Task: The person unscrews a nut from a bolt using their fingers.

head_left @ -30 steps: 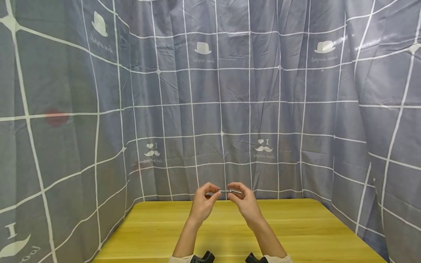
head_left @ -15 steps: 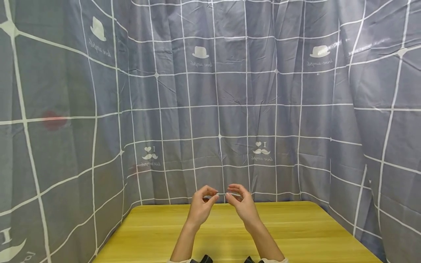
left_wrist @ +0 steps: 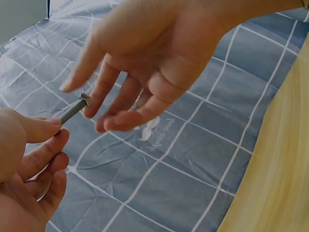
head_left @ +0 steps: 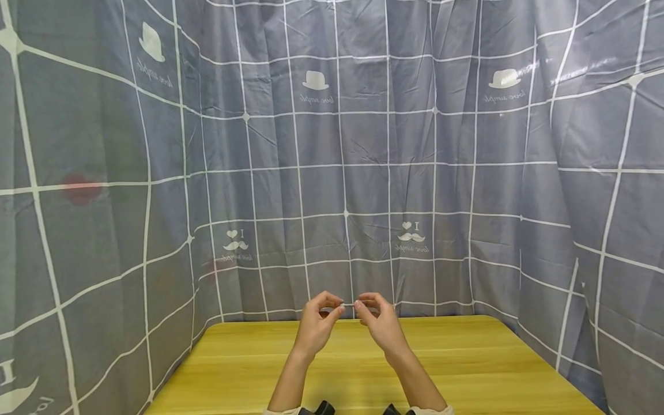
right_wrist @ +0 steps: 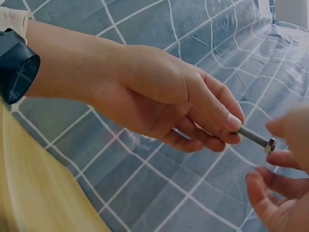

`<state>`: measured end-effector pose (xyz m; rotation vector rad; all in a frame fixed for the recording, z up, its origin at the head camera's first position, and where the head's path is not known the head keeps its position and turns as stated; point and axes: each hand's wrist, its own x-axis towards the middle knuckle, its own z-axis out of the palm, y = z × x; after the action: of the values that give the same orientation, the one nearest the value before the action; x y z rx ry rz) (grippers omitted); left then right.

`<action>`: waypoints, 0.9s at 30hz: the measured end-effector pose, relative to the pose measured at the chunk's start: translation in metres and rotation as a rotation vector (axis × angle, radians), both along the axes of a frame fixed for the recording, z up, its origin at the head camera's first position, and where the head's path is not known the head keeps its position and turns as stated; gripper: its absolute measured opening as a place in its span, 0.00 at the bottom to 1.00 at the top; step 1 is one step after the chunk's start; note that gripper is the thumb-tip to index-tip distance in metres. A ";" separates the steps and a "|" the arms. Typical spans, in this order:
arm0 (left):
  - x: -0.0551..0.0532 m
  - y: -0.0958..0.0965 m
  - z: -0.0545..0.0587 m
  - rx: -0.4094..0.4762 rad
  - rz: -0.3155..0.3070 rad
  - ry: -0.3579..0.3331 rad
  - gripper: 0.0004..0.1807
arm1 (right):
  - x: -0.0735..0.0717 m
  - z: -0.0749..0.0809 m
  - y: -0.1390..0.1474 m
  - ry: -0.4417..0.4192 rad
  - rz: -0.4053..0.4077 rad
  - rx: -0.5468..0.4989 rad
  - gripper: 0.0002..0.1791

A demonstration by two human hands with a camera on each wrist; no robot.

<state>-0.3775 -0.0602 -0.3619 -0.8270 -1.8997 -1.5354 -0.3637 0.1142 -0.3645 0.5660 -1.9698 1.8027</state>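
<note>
A metal bolt (head_left: 349, 305) with a threaded shaft spans the small gap between the two hands, held up over the far table edge. My left hand (head_left: 315, 327) pinches the shaft between thumb and forefinger. In the left wrist view the bolt (left_wrist: 72, 111) points away from the left fingers, a hexagonal piece at its outer end; whether head or nut, I cannot tell. My right hand (left_wrist: 149, 63) hovers around that end, thumb apart from the forefinger, whose tip is close to it. The right wrist view shows the right hand (right_wrist: 289, 188) partly cut off, thumb blurred.
A yellow wood-grain table (head_left: 358, 369) extends below both forearms. Grey curtains (head_left: 290, 190) with white grid lines enclose it at the back and sides. Black wrist devices (head_left: 324, 408) sit near the sleeves.
The right fingertips have moved slightly left along the bolt and shifted around its end, covering the hexagonal piece seen earlier. The left hand keeps its pinch. The head view has shifted slightly.
</note>
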 end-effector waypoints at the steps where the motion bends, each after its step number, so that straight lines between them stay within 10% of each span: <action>1: 0.000 0.001 0.000 -0.009 0.008 0.007 0.03 | 0.000 0.000 0.000 -0.001 -0.004 0.002 0.15; 11: -0.001 -0.002 -0.001 0.009 -0.038 0.000 0.02 | 0.001 0.001 0.002 0.025 0.099 -0.079 0.17; 27: 0.005 0.000 0.007 0.008 -0.016 -0.027 0.02 | -0.002 0.003 0.000 0.029 0.001 -0.055 0.16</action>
<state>-0.3726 -0.0603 -0.3553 -0.8239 -1.9097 -1.5699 -0.3662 0.1145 -0.3615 0.5725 -1.8950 1.8326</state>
